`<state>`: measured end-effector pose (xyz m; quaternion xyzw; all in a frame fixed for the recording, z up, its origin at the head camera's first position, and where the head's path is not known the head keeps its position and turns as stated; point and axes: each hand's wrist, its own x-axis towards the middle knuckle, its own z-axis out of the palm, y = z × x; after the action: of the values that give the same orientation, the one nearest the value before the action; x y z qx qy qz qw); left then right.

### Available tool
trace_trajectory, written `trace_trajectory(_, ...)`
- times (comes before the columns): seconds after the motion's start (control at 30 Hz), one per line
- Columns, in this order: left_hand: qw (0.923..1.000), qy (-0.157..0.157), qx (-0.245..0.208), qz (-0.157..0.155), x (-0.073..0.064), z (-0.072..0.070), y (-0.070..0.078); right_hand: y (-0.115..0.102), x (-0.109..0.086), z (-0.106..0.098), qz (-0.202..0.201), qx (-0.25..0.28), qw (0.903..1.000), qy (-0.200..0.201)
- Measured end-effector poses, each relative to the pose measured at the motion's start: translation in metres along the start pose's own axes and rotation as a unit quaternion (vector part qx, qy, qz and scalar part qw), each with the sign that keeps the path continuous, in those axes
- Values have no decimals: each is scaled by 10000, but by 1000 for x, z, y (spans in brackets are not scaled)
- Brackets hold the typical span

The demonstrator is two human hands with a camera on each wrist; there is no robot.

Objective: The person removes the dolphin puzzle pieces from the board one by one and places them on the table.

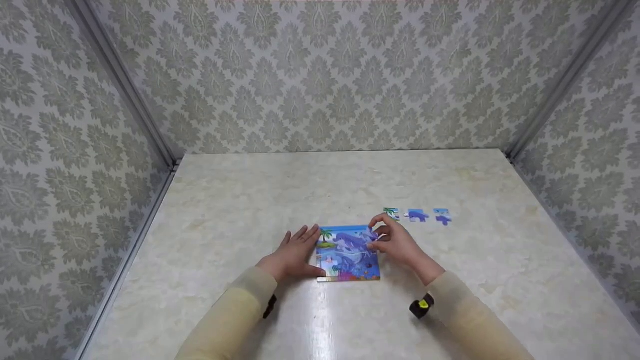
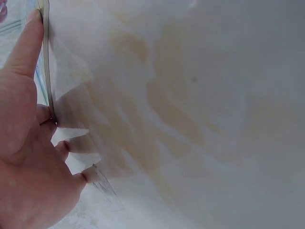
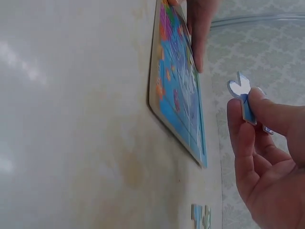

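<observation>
A jigsaw puzzle board with a dolphin and sea picture lies flat on the table, and its tray looks largely filled. Along its left side rests my left hand, fingers spread, the thumb on the lower left corner. My right hand is over the upper right corner of the board. Between thumb and fingers it pinches a blue and white puzzle piece, raised above the board in the right wrist view. The left wrist view shows the left fingertips touching the board's edge.
Three loose puzzle pieces lie in a row beyond the right hand: one with a palm tree, one with a purple-blue shape, and another blue one. Patterned walls enclose the pale marbled table at the back and sides.
</observation>
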<state>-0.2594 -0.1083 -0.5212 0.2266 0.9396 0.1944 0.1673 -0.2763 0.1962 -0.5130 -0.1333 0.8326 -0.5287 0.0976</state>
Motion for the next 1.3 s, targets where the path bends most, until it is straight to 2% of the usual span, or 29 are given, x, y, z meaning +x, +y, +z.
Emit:
trace_trajectory(0.23,10000,5,-2,-22,0,0,0,12,-8,-33,152,-285,9994,135)
trace_trajectory(0.6,10000,-18,10,54,1,2,-3,34,-14,-81,720,-605,9952,275)
trace_trajectory(0.8,10000,-60,2,32,0,2,-3,48,-14,-103,1060,-953,9892,344)
trace_trajectory(1.0,10000,-43,17,10,0,2,-2,61,-13,-115,1122,-1299,9843,411)
trace_trajectory(1.3,10000,-28,-26,-10,1,1,-2,67,-7,-116,1136,-1704,9780,385)
